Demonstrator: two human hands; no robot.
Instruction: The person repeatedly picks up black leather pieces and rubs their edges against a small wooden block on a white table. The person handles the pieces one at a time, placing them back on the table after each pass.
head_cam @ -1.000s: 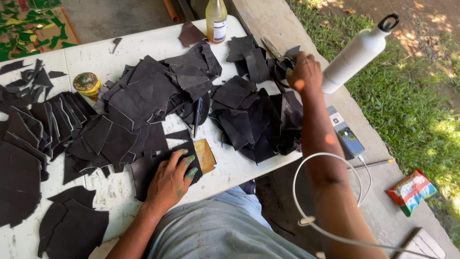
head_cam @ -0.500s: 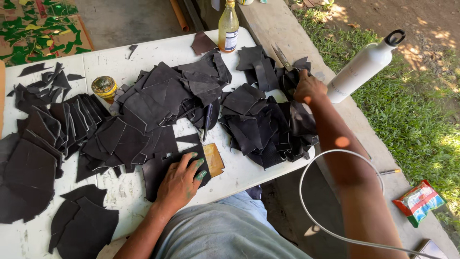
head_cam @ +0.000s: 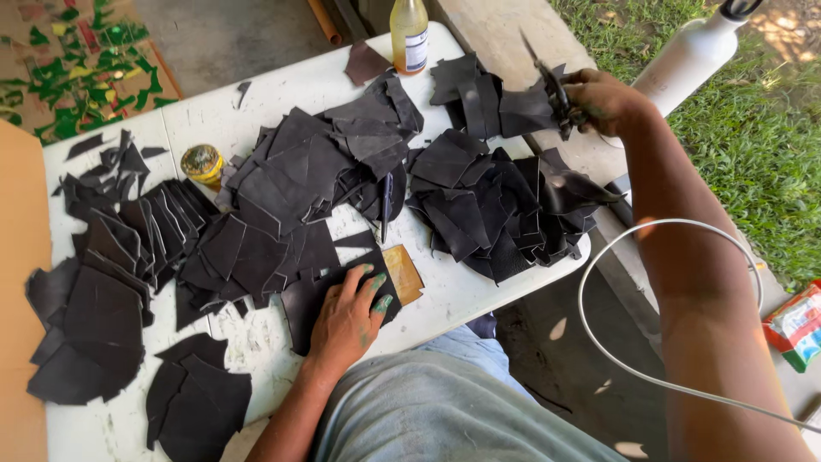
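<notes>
My left hand [head_cam: 349, 316], with green-stained fingertips, lies flat on a black leather piece [head_cam: 301, 301] near the front edge of the white table [head_cam: 282, 85]. A tan cardboard template [head_cam: 404, 274] sticks out just right of that piece. My right hand [head_cam: 600, 101] is raised over the table's far right corner, closed on black-handled scissors [head_cam: 552, 85] whose blades point up and away. Piles of black leather scraps [head_cam: 496, 205] lie under and left of that hand.
A yellow glue bottle [head_cam: 409, 34] stands at the table's far edge, a small round tin [head_cam: 202, 162] at left centre. A white water bottle [head_cam: 684, 56] leans at right, beside grass [head_cam: 753, 162]. A white cable [head_cam: 599, 342] loops by my right arm. A colourful packet [head_cam: 795, 325] lies below.
My right hand has lifted off the leather pile at the table's right corner with the scissors in it. My left hand has stayed on the black piece.
</notes>
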